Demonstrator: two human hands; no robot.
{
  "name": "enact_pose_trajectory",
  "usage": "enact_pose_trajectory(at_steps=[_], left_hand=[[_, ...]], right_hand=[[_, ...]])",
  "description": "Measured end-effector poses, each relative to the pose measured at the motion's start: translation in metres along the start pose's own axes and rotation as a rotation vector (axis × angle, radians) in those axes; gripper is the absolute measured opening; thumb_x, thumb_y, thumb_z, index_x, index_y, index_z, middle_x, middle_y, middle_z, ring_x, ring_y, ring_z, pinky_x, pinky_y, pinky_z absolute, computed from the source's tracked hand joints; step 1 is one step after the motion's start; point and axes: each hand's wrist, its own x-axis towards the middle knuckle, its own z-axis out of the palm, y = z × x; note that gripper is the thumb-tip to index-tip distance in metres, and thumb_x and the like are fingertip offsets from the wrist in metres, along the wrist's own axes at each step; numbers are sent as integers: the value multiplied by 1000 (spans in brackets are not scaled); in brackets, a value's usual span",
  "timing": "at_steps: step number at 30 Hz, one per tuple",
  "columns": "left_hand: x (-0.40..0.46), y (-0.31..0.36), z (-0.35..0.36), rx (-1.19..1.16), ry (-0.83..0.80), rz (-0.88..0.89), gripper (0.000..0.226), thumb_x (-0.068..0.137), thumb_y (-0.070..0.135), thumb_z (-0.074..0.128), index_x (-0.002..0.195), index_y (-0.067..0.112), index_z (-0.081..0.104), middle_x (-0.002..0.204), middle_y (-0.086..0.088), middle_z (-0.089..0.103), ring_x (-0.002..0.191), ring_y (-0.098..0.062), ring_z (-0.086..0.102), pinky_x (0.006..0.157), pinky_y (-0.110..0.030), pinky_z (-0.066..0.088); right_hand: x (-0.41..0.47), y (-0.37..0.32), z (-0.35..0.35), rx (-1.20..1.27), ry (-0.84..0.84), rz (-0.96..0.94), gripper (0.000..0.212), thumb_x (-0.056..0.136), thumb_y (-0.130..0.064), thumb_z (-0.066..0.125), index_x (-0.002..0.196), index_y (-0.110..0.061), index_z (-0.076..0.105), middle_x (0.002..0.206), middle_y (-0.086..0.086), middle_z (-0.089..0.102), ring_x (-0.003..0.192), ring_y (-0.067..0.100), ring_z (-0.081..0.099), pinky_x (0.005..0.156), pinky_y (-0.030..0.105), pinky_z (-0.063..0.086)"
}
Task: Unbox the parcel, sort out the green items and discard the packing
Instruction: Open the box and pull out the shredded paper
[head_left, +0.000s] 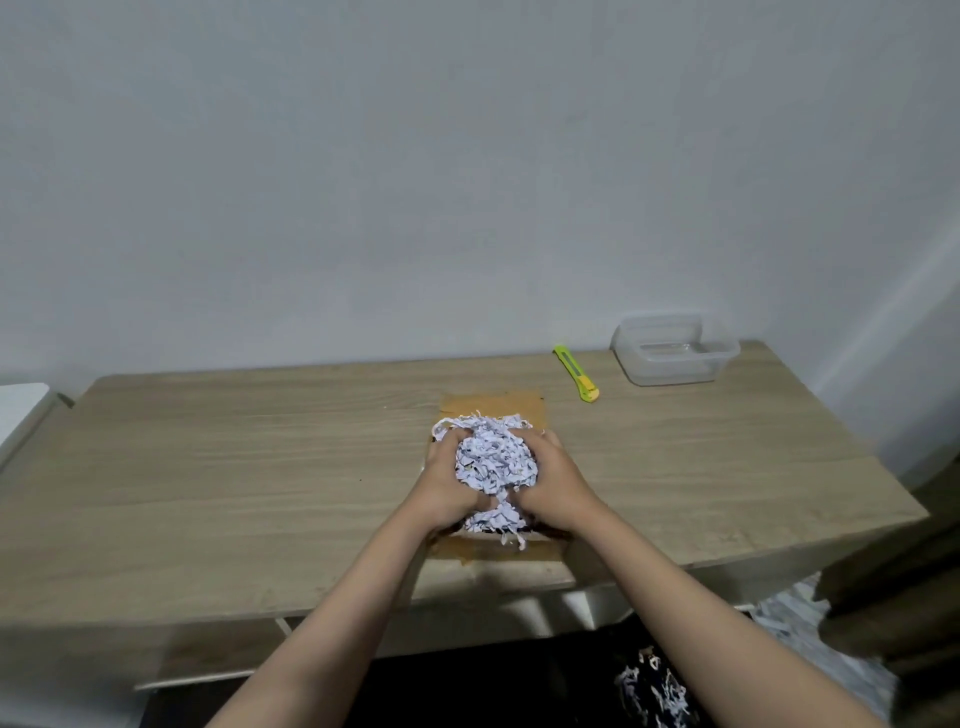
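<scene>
Hands: left hand (448, 480) and right hand (551, 480), both cupped and pressed inward round one mound of shredded paper packing (493, 462); fingers curled into the shreds, holding the clump from either side over the box.

Parcel: cardboard box (496, 405), open, brown flaps showing at the far side and the near side; sits on the worktop (234, 467) near its front edge, directly under my hands; the inside is hidden by the packing, so I cannot tell what items lie beneath, green or otherwise.

Packing, loose: a strand tail hangs from the bottom of the clump over the near flap; a further heap of shreds (654, 686) lies on the floor below the worktop at lower right.

Other stock: green-and-yellow utility knife (576, 373) lying flat beyond the box to the right; clear plastic container (675, 356), apparently empty, at the far right corner, well apart from the box.

Step in hand, as I judge it: lifting out a handful of packing for discard.

Handling notes: I would keep both palms squeezed together so the shreds bind as one mass; raise it straight up, slowly, so that any item caught inside drops back into the box rather than going out with the waste; gather the hanging tail before swinging away; carry low toward the floor heap at right, so strays fall there and not across the worktop.
</scene>
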Motion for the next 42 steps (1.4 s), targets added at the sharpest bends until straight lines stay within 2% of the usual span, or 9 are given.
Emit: enact_pose_trajectory(at_steps=[3, 15, 21, 24, 29, 33, 36, 40, 42], left_hand=[[1, 7, -5, -27, 2, 1, 87, 61, 1, 81, 135, 18, 37, 132, -8, 34, 120, -23, 43, 95, -24, 39], [37, 89, 15, 34, -77, 49, 93, 40, 25, 83, 122, 33, 38, 130, -12, 47, 112, -31, 55, 83, -36, 53], [64, 134, 99, 58, -95, 65, 93, 41, 25, 82, 123, 31, 39, 129, -11, 47, 113, -31, 53, 90, -42, 52], [74, 147, 151, 34, -112, 38, 91, 51, 13, 85, 129, 25, 39, 131, -13, 44, 115, -29, 51, 84, -34, 53], [84, 144, 225, -2, -104, -36, 81, 56, 6, 83, 125, 19, 43, 127, -11, 43, 103, -24, 55, 51, -12, 51], [81, 125, 264, -14, -80, -85, 91, 36, 32, 80, 118, 32, 42, 126, -13, 46, 110, -28, 55, 89, -40, 52], [80, 121, 273, -42, -65, -56, 104, 36, 38, 78, 132, 34, 38, 134, -9, 48, 118, -22, 53, 102, -40, 45], [68, 128, 265, 19, -45, -24, 111, 49, 41, 78, 146, 22, 28, 143, -1, 45, 128, -15, 48, 108, -38, 40], [63, 131, 261, 119, 9, -23, 105, 55, 49, 73, 146, 23, 29, 148, -2, 40, 134, -18, 40, 111, -41, 35]], right_hand=[[5, -9, -10, -9, -18, 13, 72, 66, 5, 67, 131, -18, 49, 114, 7, 40, 102, 14, 45, 69, 3, 38], [25, 0, -90, -8, 60, -13, 74, 41, -26, 64, 115, -31, 58, 110, 13, 60, 110, 26, 56, 95, 36, 49], [18, 59, -168, 34, 54, 42, 71, 43, -18, 66, 113, -31, 58, 110, 14, 62, 98, 22, 62, 85, 32, 53], [12, 94, -209, 48, 4, 79, 58, 51, -2, 69, 104, -26, 60, 94, 2, 66, 79, 12, 61, 63, 14, 48], [8, 159, -238, 93, -59, 133, 62, 46, -8, 71, 101, -32, 58, 107, 10, 65, 94, 16, 62, 88, 29, 50], [13, 211, -238, 46, -158, 178, 81, 42, -24, 76, 120, -31, 54, 122, 10, 55, 109, 18, 58, 100, 37, 47], [16, 228, -240, 52, -181, 165, 90, 42, -31, 77, 128, -22, 51, 128, 8, 52, 117, 21, 54, 103, 38, 44], [14, 225, -260, 107, -271, 120, 81, 62, -1, 80, 132, -20, 43, 120, -6, 55, 112, 11, 55, 89, 11, 44], [14, 228, -267, 89, -294, 101, 89, 64, -1, 80, 140, -19, 38, 128, -7, 50, 120, 10, 48, 96, 14, 39]])
